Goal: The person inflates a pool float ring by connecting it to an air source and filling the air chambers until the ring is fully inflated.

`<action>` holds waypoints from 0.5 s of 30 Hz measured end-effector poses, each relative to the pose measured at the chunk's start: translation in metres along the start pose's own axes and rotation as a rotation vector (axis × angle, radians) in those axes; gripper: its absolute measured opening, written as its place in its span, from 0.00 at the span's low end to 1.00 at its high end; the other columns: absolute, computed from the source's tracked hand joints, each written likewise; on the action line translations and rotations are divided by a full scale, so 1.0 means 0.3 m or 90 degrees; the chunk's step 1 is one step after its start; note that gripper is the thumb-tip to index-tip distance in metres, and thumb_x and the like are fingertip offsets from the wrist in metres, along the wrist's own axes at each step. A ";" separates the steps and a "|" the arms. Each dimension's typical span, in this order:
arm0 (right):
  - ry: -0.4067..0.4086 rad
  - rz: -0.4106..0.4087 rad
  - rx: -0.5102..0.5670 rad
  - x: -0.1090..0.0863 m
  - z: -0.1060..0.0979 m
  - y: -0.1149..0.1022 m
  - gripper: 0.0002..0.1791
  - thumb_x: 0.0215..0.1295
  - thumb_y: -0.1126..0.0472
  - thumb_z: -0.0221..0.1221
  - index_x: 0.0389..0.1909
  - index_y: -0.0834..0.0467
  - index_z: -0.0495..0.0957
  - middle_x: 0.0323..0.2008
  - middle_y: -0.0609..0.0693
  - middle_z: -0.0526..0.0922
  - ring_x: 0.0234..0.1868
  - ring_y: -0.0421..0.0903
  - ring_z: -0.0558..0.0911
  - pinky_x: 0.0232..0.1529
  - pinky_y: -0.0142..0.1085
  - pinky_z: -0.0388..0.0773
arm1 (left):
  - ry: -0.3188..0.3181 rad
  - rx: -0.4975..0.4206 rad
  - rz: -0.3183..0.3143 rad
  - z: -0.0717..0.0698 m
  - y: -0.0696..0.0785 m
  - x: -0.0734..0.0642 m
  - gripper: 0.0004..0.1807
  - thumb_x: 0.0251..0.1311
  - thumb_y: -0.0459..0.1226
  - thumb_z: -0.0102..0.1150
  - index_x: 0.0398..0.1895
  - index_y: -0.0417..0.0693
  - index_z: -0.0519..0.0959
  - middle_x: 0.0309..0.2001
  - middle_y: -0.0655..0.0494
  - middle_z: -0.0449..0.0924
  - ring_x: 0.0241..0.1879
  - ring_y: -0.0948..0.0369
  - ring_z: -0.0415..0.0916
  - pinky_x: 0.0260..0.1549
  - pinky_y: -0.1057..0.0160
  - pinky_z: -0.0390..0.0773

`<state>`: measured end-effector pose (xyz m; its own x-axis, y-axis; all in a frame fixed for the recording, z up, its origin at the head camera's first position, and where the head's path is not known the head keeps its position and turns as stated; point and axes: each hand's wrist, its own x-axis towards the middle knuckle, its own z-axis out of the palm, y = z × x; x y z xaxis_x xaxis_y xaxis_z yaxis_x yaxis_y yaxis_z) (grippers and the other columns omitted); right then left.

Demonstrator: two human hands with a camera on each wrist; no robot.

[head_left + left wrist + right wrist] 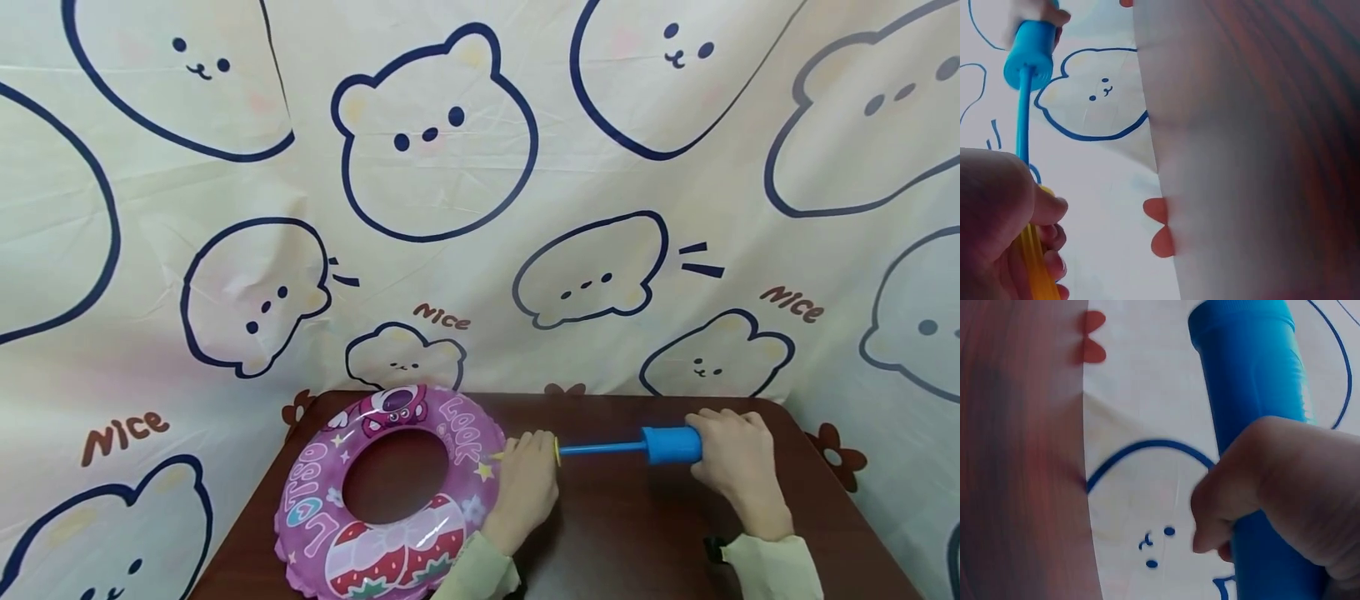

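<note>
A hand air pump stretches between both hands, above the table. My left hand (pixel 527 483) grips its yellow part (pixel 1040 269), with fingers curled round it. From there a thin blue rod (pixel 603 448) runs to the thick blue cylinder (pixel 670 445). Around that cylinder my right hand (pixel 737 462) is wrapped, as the right wrist view also shows. A purple inflatable swim ring (pixel 311 467) with strawberry and bear prints lies left of the left hand. A yellow tip (pixel 497 456) points from that hand at the ring's right side; whether it enters a valve I cannot tell.
The dark brown table (pixel 615 517) holds the ring on its left half. Behind and at both sides hangs a pale cloth (pixel 480 275) with bear drawings, meeting the table's far edge.
</note>
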<state>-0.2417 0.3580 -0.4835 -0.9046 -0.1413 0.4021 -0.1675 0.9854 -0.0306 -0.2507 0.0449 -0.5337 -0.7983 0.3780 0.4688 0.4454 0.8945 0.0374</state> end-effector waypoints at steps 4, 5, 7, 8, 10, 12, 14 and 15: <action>0.037 -0.025 -0.022 0.015 0.009 -0.056 0.31 0.31 0.60 0.82 0.45 0.60 0.87 0.40 0.59 0.90 0.42 0.62 0.85 0.50 0.64 0.76 | 0.030 0.025 0.004 0.008 0.008 -0.003 0.17 0.54 0.38 0.75 0.43 0.49 0.77 0.35 0.58 0.80 0.36 0.58 0.76 0.40 0.61 0.73; 0.042 -0.031 -0.026 0.018 0.012 -0.071 0.31 0.31 0.59 0.83 0.44 0.60 0.87 0.40 0.59 0.90 0.42 0.62 0.85 0.49 0.63 0.77 | 0.041 0.031 0.005 0.010 0.009 -0.004 0.17 0.53 0.38 0.75 0.42 0.49 0.77 0.34 0.58 0.79 0.36 0.58 0.75 0.39 0.61 0.72; 0.051 -0.043 -0.032 0.024 0.020 -0.101 0.32 0.30 0.58 0.83 0.43 0.60 0.87 0.39 0.58 0.90 0.40 0.61 0.85 0.48 0.62 0.77 | 0.062 0.039 0.008 0.012 0.011 -0.004 0.17 0.51 0.37 0.75 0.39 0.50 0.76 0.33 0.58 0.77 0.34 0.58 0.74 0.38 0.62 0.71; 0.054 -0.049 -0.035 0.026 0.024 -0.115 0.32 0.30 0.57 0.84 0.43 0.60 0.87 0.38 0.57 0.90 0.40 0.60 0.85 0.47 0.61 0.78 | 0.071 0.041 0.010 0.013 0.013 -0.004 0.17 0.51 0.37 0.75 0.39 0.50 0.76 0.32 0.58 0.77 0.34 0.58 0.74 0.38 0.62 0.71; 0.058 -0.060 -0.040 0.029 0.036 -0.143 0.33 0.29 0.56 0.84 0.44 0.60 0.87 0.38 0.57 0.90 0.39 0.59 0.86 0.46 0.60 0.79 | 0.076 0.042 0.011 0.014 0.014 -0.003 0.17 0.51 0.37 0.76 0.38 0.49 0.75 0.32 0.58 0.77 0.34 0.58 0.74 0.37 0.62 0.71; 0.060 -0.067 -0.045 0.031 0.049 -0.172 0.33 0.30 0.55 0.85 0.43 0.60 0.87 0.38 0.57 0.90 0.38 0.59 0.86 0.45 0.59 0.79 | 0.076 0.039 0.013 0.014 0.016 -0.003 0.18 0.51 0.38 0.76 0.39 0.49 0.76 0.32 0.58 0.77 0.34 0.58 0.74 0.37 0.62 0.71; 0.065 -0.070 -0.050 0.030 0.063 -0.202 0.33 0.30 0.54 0.85 0.43 0.59 0.87 0.37 0.56 0.90 0.38 0.58 0.86 0.44 0.57 0.80 | 0.070 0.037 0.016 0.015 0.017 -0.003 0.17 0.53 0.38 0.76 0.40 0.49 0.76 0.33 0.57 0.78 0.34 0.58 0.74 0.37 0.61 0.72; 0.070 -0.071 -0.051 0.030 0.070 -0.218 0.33 0.29 0.53 0.85 0.43 0.59 0.87 0.37 0.56 0.90 0.37 0.58 0.86 0.43 0.57 0.80 | 0.067 0.037 0.017 0.016 0.017 -0.004 0.17 0.53 0.39 0.76 0.41 0.48 0.76 0.33 0.57 0.78 0.34 0.58 0.75 0.37 0.62 0.72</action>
<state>-0.2470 0.2902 -0.4972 -0.8332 -0.2434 0.4965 -0.2290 0.9692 0.0908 -0.2495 0.0503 -0.5382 -0.7380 0.3781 0.5590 0.4400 0.8976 -0.0264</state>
